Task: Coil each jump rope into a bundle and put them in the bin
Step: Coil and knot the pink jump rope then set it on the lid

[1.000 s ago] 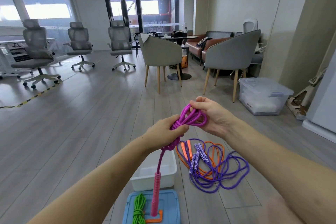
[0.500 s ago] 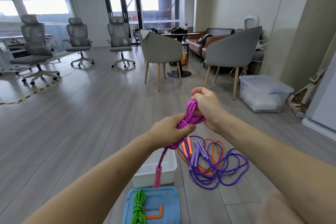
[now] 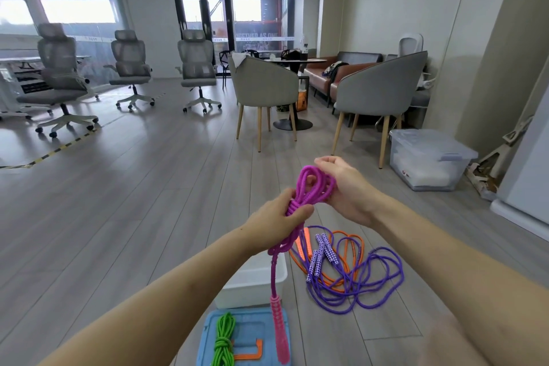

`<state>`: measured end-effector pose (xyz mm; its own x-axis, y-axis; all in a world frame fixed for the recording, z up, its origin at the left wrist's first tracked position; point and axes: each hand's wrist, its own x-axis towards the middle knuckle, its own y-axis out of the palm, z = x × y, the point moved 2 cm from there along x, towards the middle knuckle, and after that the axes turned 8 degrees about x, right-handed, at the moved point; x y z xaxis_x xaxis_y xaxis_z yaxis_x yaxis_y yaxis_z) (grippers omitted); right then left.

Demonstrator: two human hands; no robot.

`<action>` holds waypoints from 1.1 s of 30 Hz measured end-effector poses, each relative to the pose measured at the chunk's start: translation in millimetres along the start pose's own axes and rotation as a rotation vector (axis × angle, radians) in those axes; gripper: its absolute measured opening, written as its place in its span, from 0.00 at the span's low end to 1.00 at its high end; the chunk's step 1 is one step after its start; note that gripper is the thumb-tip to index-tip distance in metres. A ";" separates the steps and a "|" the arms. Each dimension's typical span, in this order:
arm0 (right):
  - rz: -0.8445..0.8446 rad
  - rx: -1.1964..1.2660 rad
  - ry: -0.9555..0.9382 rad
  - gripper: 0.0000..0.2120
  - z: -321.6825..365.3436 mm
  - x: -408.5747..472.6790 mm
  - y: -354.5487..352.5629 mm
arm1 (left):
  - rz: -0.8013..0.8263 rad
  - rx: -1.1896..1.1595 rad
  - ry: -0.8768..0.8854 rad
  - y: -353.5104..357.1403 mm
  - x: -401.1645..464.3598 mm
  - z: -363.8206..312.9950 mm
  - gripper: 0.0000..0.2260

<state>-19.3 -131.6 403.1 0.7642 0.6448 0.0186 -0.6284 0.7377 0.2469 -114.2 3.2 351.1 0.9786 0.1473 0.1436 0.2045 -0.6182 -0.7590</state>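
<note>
The left hand (image 3: 279, 217) is clenched around the wrapped middle of the magenta jump rope (image 3: 309, 190), and the right hand (image 3: 344, 187) curls around the rope's upper loops just beside it. A tail hangs below the left hand, ending in a pink handle (image 3: 280, 333) over the blue lid (image 3: 252, 327). The white bin (image 3: 252, 285) sits below the left wrist. Purple rope (image 3: 383, 279) and orange rope (image 3: 353, 242) lie tangled beneath the right hand; a green bundle (image 3: 223, 339) rests on the lid. Far window lettering reads partly "TOGETHER AS ONE".
</note>
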 end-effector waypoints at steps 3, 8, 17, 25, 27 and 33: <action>-0.012 -0.037 -0.068 0.18 -6.5 3.4 -5.3 | -0.115 -0.148 -0.022 -4.5 -1.4 -1.5 0.14; -0.029 -0.144 -0.219 0.07 -17.1 2.5 -3.7 | -0.203 -0.148 -0.070 -6.6 0.1 0.4 0.16; -0.183 -0.100 -0.216 0.10 -35.6 15.8 0.2 | -0.079 -0.218 -0.046 -4.4 -0.8 -2.4 0.18; 0.022 -0.081 -0.071 0.17 -48.1 2.5 24.5 | 0.019 -0.549 -0.146 0.2 -22.0 -6.3 0.20; 0.002 0.069 -0.042 0.14 -50.4 -2.1 29.2 | 0.039 -0.575 -0.142 5.7 -34.3 -3.4 0.17; 0.073 0.231 -0.017 0.14 -37.9 -15.2 27.0 | 0.173 -0.446 -0.068 18.7 -76.7 15.0 0.23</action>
<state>-53.5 -113.9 372.8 0.7216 0.6896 0.0607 -0.6337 0.6227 0.4590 -185.7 -8.1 316.3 0.9984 0.0540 -0.0141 0.0431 -0.9065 -0.4200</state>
